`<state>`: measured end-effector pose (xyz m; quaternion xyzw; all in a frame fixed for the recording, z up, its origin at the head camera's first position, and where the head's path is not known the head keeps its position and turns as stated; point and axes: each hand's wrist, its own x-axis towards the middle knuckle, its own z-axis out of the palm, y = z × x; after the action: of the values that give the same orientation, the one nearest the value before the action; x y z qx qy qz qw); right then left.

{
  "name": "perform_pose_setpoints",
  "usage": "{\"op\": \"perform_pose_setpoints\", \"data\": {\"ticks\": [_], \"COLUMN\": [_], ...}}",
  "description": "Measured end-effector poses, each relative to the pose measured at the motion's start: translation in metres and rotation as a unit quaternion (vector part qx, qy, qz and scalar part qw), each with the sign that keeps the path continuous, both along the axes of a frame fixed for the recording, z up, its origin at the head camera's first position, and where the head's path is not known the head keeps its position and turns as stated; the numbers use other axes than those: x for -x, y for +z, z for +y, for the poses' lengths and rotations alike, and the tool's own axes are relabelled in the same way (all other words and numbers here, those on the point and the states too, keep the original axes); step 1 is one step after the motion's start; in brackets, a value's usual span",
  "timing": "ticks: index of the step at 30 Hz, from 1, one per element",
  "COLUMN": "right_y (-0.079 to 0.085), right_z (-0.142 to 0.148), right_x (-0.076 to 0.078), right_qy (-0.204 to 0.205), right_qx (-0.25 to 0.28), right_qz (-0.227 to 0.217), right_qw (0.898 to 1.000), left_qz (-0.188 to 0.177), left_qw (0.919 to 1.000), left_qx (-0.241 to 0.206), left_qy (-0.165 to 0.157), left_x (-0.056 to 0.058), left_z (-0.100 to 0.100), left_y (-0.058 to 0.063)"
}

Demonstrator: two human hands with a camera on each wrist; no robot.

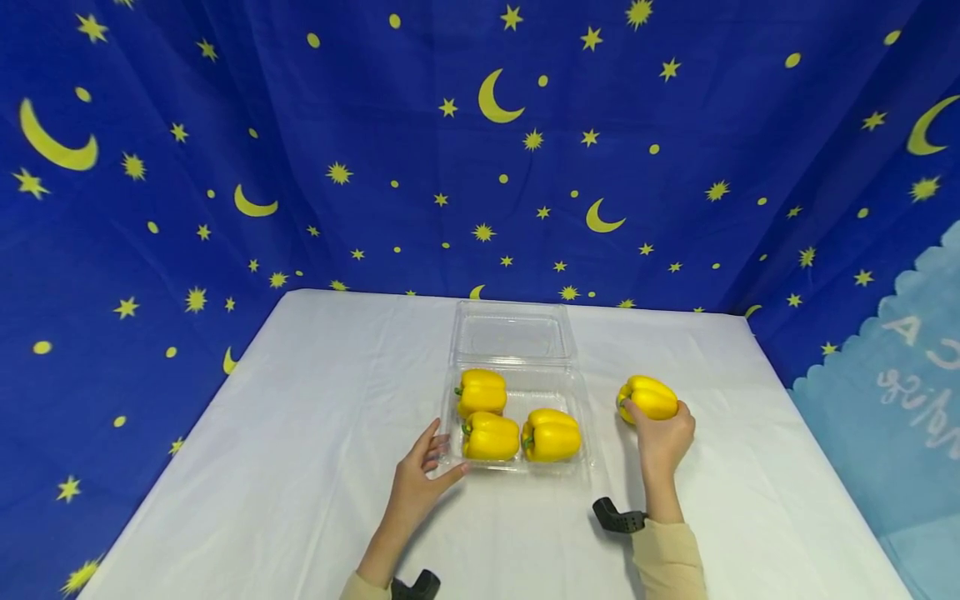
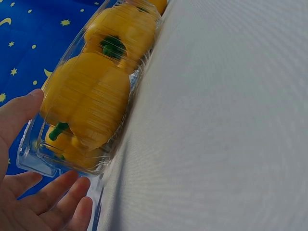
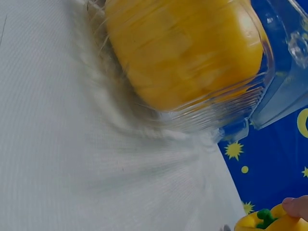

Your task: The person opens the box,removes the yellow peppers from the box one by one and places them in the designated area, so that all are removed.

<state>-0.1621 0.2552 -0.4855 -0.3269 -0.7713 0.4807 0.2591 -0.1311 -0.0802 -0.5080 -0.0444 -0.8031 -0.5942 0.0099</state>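
Note:
A clear plastic clamshell container [image 1: 517,333] lies with its lid folded back, away from me. Inside its base are three yellow bell peppers: one at the back left [image 1: 482,392], one at the front left [image 1: 491,437] and one at the front right [image 1: 551,435]. My left hand [image 1: 420,473] is at the container's front left corner, fingers spread and fairly straight, thumb by the rim. To the right of the container, my right hand [image 1: 666,437] grips another yellow bell pepper [image 1: 651,397], its green stem pointing left. The right wrist view catches only a thumb [image 3: 297,207] on that pepper.
A white cloth covers the table [image 1: 337,400]. Behind it hangs a blue curtain [image 1: 420,167] with yellow moons and stars. A light blue panel with lettering [image 1: 900,400] is at the right. Each wrist carries a black camera mount [image 1: 618,517].

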Motion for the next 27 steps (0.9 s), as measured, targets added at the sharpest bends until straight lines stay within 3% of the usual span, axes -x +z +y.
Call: {"op": "perform_pose_setpoints", "data": {"ticks": [17, 27], "right_y": [-0.001, 0.015], "right_z": [0.003, -0.012], "right_x": [0.003, -0.009], "right_qy": [-0.002, -0.035], "right_qx": [0.001, -0.010], "right_qz": [-0.012, 0.057], "right_qw": [1.000, 0.998], "left_qz": [0.010, 0.010], "left_qw": [0.9999, 0.9999], "left_qx": [0.014, 0.014], "left_qy": [0.000, 0.000], "left_x": [0.000, 0.001], "left_z": [0.001, 0.000], "left_y": [-0.003, -0.003]}}
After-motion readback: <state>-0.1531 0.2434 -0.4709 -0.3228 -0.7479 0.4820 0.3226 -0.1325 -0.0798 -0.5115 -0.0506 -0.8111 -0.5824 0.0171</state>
